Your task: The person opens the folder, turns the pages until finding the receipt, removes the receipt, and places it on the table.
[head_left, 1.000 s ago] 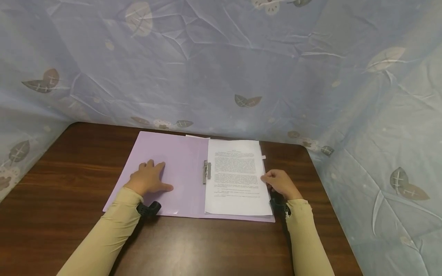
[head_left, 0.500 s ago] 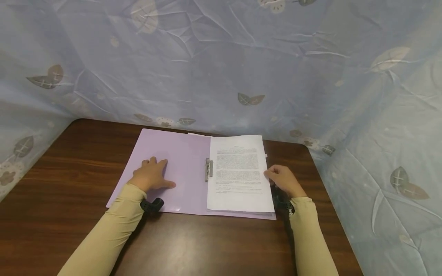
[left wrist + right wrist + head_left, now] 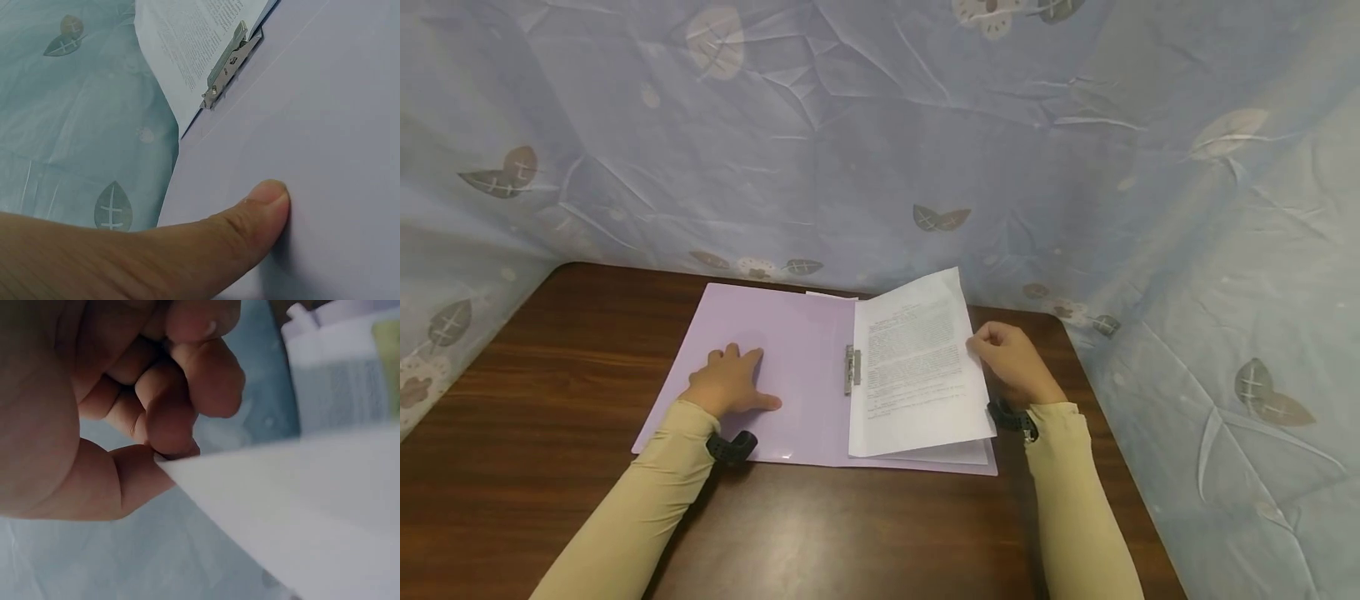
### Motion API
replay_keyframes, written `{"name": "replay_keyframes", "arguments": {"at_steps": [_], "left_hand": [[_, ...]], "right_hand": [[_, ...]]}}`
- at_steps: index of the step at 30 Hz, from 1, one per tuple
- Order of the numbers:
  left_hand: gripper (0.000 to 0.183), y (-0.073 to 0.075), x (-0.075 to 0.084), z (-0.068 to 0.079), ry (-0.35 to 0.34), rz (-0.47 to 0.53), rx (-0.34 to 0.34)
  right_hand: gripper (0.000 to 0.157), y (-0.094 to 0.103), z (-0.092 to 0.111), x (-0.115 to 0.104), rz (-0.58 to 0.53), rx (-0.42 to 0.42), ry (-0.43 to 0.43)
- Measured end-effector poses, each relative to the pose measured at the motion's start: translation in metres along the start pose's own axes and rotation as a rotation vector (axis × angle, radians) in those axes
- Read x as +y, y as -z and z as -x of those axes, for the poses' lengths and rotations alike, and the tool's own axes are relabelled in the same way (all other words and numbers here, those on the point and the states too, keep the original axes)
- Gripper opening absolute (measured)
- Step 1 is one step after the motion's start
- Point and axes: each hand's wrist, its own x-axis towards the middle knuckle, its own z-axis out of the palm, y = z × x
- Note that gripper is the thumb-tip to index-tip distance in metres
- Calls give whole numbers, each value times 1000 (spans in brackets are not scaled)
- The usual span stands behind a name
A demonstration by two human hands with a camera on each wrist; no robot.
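Right at the bottom of the frame come your two pale yellow sleeves (image 3: pixel 625 508), one rising from the lower left, the other from the lower right, with the dark wood table (image 3: pixel 820 533) shining between them. Black wrist mounts (image 3: pixel 732 448) sit just past the cuffs.

And here's your left hand (image 3: pixel 727 383), left of centre, fingers spread well apart, resting on the bare left cover of the lilac folder (image 3: pixel 797 367). The left wrist view has your thumb lying along that cover, tip on the plastic.

Over to the right of centre, your right hand (image 3: pixel 1013 360) has thumb and forefinger clamped on the outer edge of the printed top sheet (image 3: pixel 917 375); the wrist view shows the other fingers curled beside them. That sheet tilts, its right side lifted, its upper right corner high, and more white pages (image 3: pixel 947 452) peek out beneath its lower edge.

The folder lies open across the middle of the frame, a metal clip (image 3: pixel 852 371) at the sheet's left edge. A strip of white paper (image 3: pixel 831 295) pokes out behind the folder's top. Farthest off, the creased blue-grey cloth (image 3: pixel 850 150) fills the upper frame, dotted with leaf prints (image 3: pixel 942 218).
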Motion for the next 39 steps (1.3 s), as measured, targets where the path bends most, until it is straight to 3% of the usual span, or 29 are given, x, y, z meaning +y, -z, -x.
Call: {"name": "replay_keyframes", "arguments": {"at_steps": [9,20,25,31,35,39], "left_hand": [[103,2,-1,-3,-3,0,7],[103,-2,1,-7,-1,9,8],[105,-5,1,-9,-7,11,8],[102,-1,1,-7,-14,-7,12],[92,5,-3,-7,-65,-29,28],[77,12,-13,-8,-132,-56,22]], "right_hand": [[20,-10,-14,-65,-20,-48,59],[18,-24,-31,-141,88,-355,71],[21,-29,-37,-156,173,-348,113],[16,-72,-35,-168,153,-250,216],[16,-112,-33,-174,156,-181,270],[16,-150,-31,-176,177,-160,269]]}}
